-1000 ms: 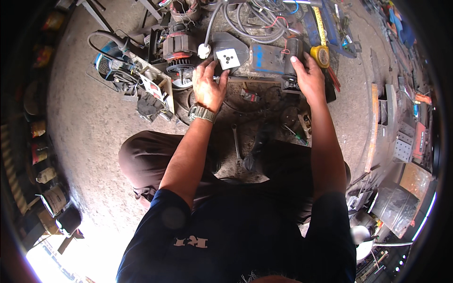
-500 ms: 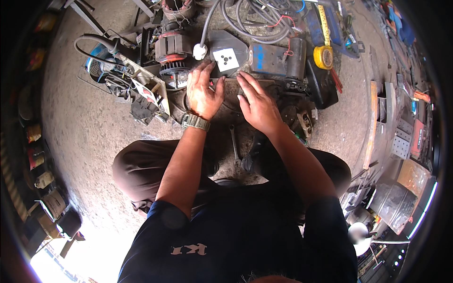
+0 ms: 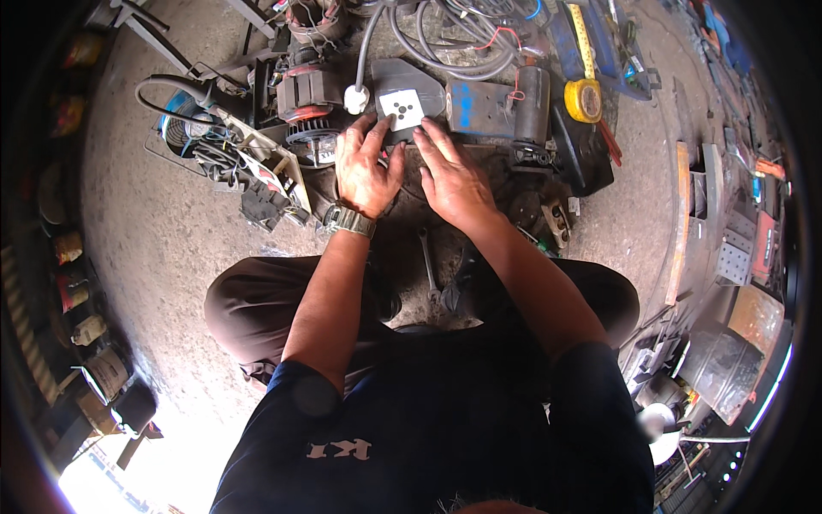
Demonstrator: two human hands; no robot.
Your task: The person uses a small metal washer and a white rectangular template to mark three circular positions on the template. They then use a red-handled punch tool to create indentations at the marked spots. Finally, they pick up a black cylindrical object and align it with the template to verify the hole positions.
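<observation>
A white square card (image 3: pixel 396 110) with several black dots lies on a dark, angular plate (image 3: pixel 401 75) in front of me. My left hand (image 3: pixel 366 174), a watch on its wrist, stretches its fingers to the card's near left corner. The fingers of my right hand (image 3: pixel 457 182) are extended and spread, their tips at the near right corner. Both hands are palm down and open, with nothing visibly gripped; whether the fingertips press on the card I cannot tell. A wrench (image 3: pixel 427 259) lies on the floor between my feet.
Left of the plate stand a dismantled motor (image 3: pixel 306 96) and a heap of wires and metal parts (image 3: pixel 218 154). A white plug (image 3: pixel 356 99) and coiled grey cable (image 3: pixel 419 43) lie close by. To the right are a blue-marked metal block (image 3: pixel 484 107) and a yellow tape measure (image 3: pixel 583 101).
My right hand has shifted left, bringing its fingertips to the card's near corner. The left fingertips are also closer to the card. The whole view has shifted slightly.
</observation>
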